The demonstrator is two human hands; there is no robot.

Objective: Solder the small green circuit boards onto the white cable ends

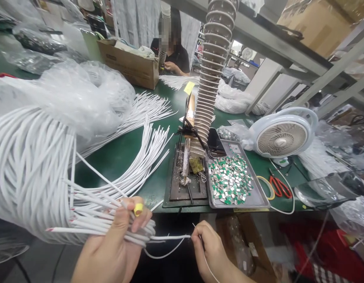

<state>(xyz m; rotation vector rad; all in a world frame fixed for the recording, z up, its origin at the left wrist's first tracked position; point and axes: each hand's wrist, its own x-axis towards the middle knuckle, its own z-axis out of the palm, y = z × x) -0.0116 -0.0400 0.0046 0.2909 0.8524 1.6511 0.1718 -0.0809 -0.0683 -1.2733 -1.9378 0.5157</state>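
Observation:
My left hand (111, 245) grips a thick bundle of white cables (31, 177) near their cut ends, some with red-marked tips. A yellow band (138, 209) sits on one of its fingertips. One white cable (170, 237) runs from that bundle across to my right hand (213, 251), whose fingers pinch it at its end. A second thin white cable (209, 269) trails down from my right hand. Looser white cable ends (140, 165) fan out on the green table mat (119, 157) beyond both hands.
A metal tray of small green-and-silver pieces (230, 179) and a soldering iron on a dark stand (186, 157) lie ahead. Nearby are red-handled cutters (278, 186), a white fan (282, 137), and a cardboard box (128, 65). A co-worker (172, 59) sits across the table. Shelf frames stand at the right.

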